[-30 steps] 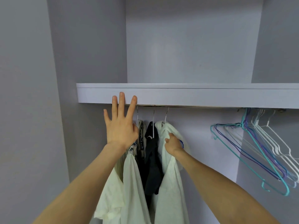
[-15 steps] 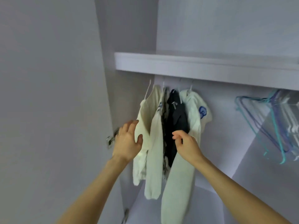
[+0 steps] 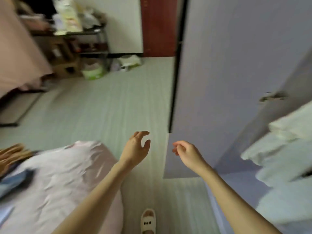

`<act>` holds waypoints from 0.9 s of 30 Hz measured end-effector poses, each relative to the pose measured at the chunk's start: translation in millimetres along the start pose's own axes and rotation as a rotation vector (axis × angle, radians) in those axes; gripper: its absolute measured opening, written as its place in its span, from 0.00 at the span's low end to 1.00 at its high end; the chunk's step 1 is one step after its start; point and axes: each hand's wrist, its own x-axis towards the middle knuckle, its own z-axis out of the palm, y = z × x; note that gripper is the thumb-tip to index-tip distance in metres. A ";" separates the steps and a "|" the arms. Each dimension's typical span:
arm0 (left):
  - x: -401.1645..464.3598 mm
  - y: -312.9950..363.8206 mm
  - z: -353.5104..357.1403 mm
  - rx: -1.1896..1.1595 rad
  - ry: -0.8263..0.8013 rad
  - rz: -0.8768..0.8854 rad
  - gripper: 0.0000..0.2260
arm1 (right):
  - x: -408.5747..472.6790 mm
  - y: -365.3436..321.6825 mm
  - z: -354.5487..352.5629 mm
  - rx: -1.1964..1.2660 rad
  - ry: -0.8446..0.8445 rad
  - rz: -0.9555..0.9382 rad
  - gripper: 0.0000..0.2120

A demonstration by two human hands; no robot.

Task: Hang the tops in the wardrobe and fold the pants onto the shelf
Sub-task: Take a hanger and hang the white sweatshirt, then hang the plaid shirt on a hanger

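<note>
Bedding occupies the lower left: my bed (image 3: 55, 179) carries a pale pink sheet, creased and blurred by motion. At its far left edge lies a stack of wooden hangers (image 3: 11, 154), and just below them a blue garment (image 3: 15, 181) rests on the sheet; I cannot tell whether it is a top or pants. Beyond the bed, across the pale striped floor (image 3: 104, 105), a metal rack (image 3: 91, 39) stands against the wall with bags and boxes on and under it, too blurred to identify.

My left hand (image 3: 136, 151) hovers over the floor just past the corner of the bed. Its fingers (image 3: 141, 133) are loosely curved and spread, thumb apart from them, holding nothing. Below it, near the bottom edge, one foot in a cream slipper (image 3: 148, 220) stands on the floor.

My right hand (image 3: 187, 152) hovers just beside the left one, apart from it, in front of the lower edge of the open wardrobe door (image 3: 228, 73). Its fingers are curled inward in a relaxed way and grasp nothing.

At the far right, inside the wardrobe, white tops (image 3: 287, 141) hang; only their lower parts show, heavily blurred. A metal hinge (image 3: 271, 97) sits on the wardrobe side panel above them.
</note>
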 end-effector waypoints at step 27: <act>-277.7 -614.2 -321.9 0.075 0.660 -1.350 0.19 | 29.0 -301.6 750.1 -0.480 -1.055 -0.637 0.18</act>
